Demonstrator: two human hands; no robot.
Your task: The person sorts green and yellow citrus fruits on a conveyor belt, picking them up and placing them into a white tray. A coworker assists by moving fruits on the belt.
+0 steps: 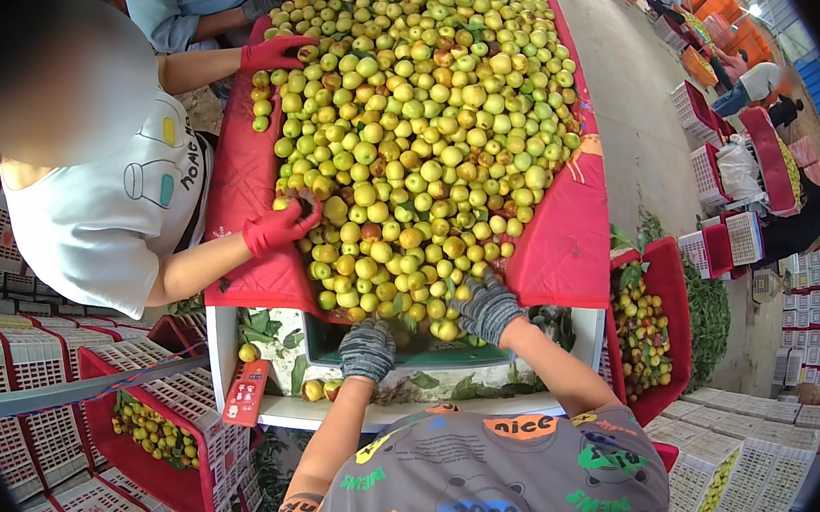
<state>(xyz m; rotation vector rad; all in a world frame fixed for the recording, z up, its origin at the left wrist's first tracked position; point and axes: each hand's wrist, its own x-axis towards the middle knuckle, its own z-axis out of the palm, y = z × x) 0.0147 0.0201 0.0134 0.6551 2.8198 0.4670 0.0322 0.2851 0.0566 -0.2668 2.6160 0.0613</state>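
Observation:
A heap of yellow-green jujubes [427,128], some with brown patches, covers the red quilted cloth [565,248] of the sorting table before me. At its near edge, my left hand [367,350] in a grey knit glove touches the lowest fruit; its fingertips are partly hidden. My right hand [489,309], gloved alike, rests with bent fingers against several jujubes at the front right. Whether either hand grips a fruit is unclear. Between and below my hands lies a dark green-bottomed bin [427,358], with a few jujubes hanging over it at the cloth's lip.
To the left, a co-worker's red-gloved hand [282,224] is in the heap. A red phone case [246,394] and loose leaves [261,326] lie on the white ledge. Red-lined crates of jujubes stand left [153,436] and right [643,330]. Stacked white crates [41,351] fill the left.

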